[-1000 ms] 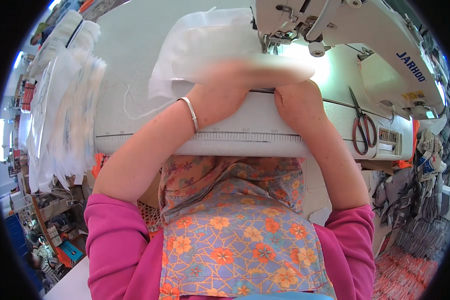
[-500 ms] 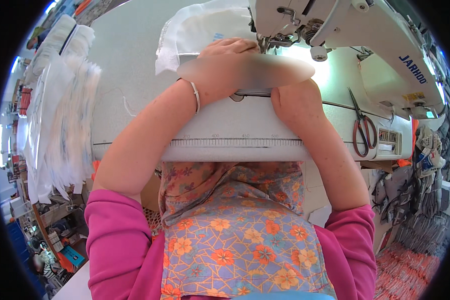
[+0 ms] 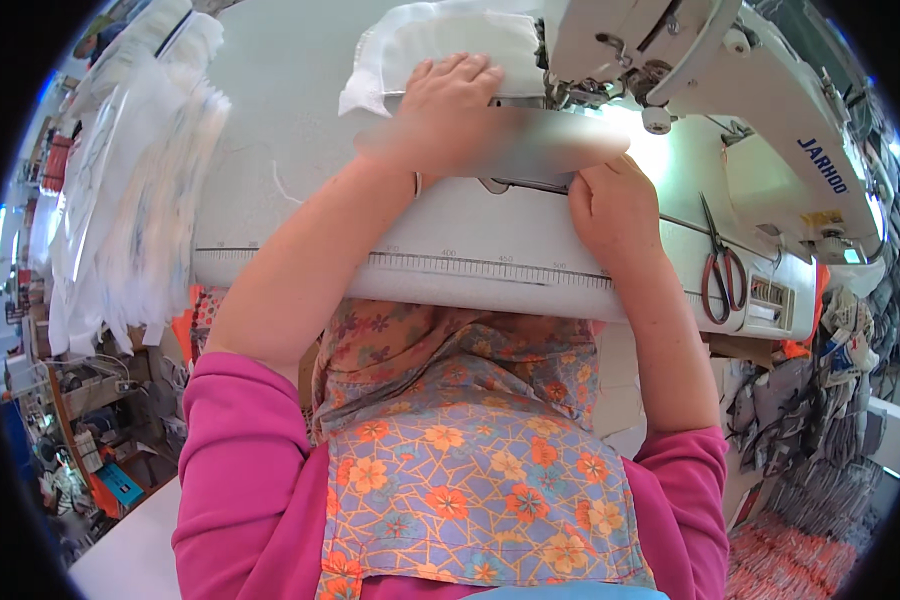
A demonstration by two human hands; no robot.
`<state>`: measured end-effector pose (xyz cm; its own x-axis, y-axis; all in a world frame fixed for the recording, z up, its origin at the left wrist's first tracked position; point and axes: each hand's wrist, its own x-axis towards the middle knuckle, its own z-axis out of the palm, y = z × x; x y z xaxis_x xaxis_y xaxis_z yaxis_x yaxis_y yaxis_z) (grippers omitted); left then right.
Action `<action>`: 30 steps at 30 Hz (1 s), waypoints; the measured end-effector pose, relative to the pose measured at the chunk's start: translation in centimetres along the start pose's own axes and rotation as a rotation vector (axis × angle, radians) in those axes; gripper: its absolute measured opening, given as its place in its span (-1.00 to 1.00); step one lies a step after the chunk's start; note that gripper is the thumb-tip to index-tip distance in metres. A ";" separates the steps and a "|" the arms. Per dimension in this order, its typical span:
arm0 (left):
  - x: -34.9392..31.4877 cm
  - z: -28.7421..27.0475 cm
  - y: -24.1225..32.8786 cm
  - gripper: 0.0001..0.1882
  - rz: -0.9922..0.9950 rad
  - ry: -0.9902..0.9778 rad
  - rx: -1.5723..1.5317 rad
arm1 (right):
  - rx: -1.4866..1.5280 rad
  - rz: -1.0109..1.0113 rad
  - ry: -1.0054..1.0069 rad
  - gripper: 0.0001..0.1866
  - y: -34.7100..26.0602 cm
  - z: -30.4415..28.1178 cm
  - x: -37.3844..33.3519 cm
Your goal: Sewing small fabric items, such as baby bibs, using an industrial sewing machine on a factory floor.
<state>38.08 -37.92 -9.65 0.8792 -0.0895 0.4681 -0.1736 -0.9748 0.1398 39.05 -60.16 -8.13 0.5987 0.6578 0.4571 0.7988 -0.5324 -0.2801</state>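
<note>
My left hand [image 3: 447,97] lies with its fingers stretched out on a piece of white fabric [image 3: 407,50], left of the sewing machine's presser foot [image 3: 562,97]. My right hand [image 3: 617,205] rests on the machine table at the right of the foot, its fingers curled inward. A blurred patch covers the space between the hands, hiding the right fingertips and whatever they hold. The white sewing machine [image 3: 770,125] stands at the far right, its lamp lighting the area by the needle. Beyond my left hand, the fabric spreads out in a rounded shape.
Scissors with dark red handles [image 3: 723,280] lie at the table's right, beside a small tray [image 3: 770,300]. A stack of white fabric pieces [image 3: 140,210] hangs over the left edge. A ruler strip [image 3: 450,262] runs along the front edge. Grey bundles [image 3: 785,410] are piled at lower right.
The whole view has shifted a little. My left hand has moved back from the presser foot, and its fingers are spread wider. My right hand keeps its place beside the foot.
</note>
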 end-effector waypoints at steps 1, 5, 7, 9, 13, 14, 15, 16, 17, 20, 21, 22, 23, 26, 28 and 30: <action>0.0 -0.3 0.0 -0.50 -0.042 -0.084 -0.008 | 0.001 0.007 0.002 -0.69 0.1 0.0 -0.1; -1.2 -2.0 0.1 -0.50 0.042 0.040 -0.013 | -0.047 0.012 0.001 -0.71 0.4 0.1 0.0; -2.5 -3.9 -1.3 -0.52 -0.067 -0.018 0.100 | -0.036 0.060 -0.017 -0.71 0.2 0.2 0.2; -3.5 -5.5 -3.5 -0.54 -0.157 -0.058 0.178 | -0.012 0.046 -0.022 -0.71 0.1 0.2 0.3; -2.1 -6.1 -8.6 -0.68 -0.283 -0.212 0.145 | -0.018 0.044 -0.071 -0.71 -0.1 0.2 0.3; -1.1 -5.8 -9.7 -0.71 -0.317 -0.310 0.067 | -0.010 0.033 -0.060 -0.72 -0.1 0.2 0.3; 0.0 -5.5 -10.7 -0.71 -0.316 -0.309 0.067 | -0.003 0.035 -0.040 -0.72 -0.1 0.1 0.3; 1.1 -5.3 -11.6 -0.74 -0.336 -0.348 0.171 | -0.015 0.029 -0.042 -0.72 -0.1 0.0 0.3; 2.4 -5.0 -12.2 -0.74 -0.342 -0.381 0.276 | -0.004 0.026 -0.038 -0.72 0.0 0.0 0.3; 8.0 -6.3 -14.1 -0.69 -0.475 -0.322 0.247 | 0.015 0.025 -0.029 -0.73 0.1 0.1 0.4; 10.0 -7.1 -14.3 -0.70 -0.315 0.163 0.333 | 0.031 0.029 -0.013 -0.74 0.2 0.2 0.5; 11.1 -7.6 -14.2 -0.70 -0.143 0.646 0.410 | 0.027 0.019 -0.023 -0.74 0.3 0.2 0.6; 12.4 -8.2 -14.0 -0.63 -0.280 0.635 0.257 | 0.031 0.012 -0.017 -0.75 0.4 0.2 0.7; 17.0 -10.2 -13.9 -0.62 -0.316 0.872 0.221 | 0.041 0.007 -0.015 -0.76 0.6 0.2 1.0; 18.2 -10.2 -14.0 -0.73 -0.224 0.729 0.359 | 0.053 0.005 -0.017 -0.77 0.7 0.2 1.2; 17.8 -10.0 -13.7 -0.76 -0.255 0.350 0.424 | 0.064 0.011 -0.005 -0.78 0.6 0.1 1.3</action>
<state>51.63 -24.16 5.45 0.6590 0.1603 0.7348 0.2790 -0.9594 -0.0409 40.34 -59.54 -7.77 0.6075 0.6550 0.4494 0.7943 -0.5043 -0.3387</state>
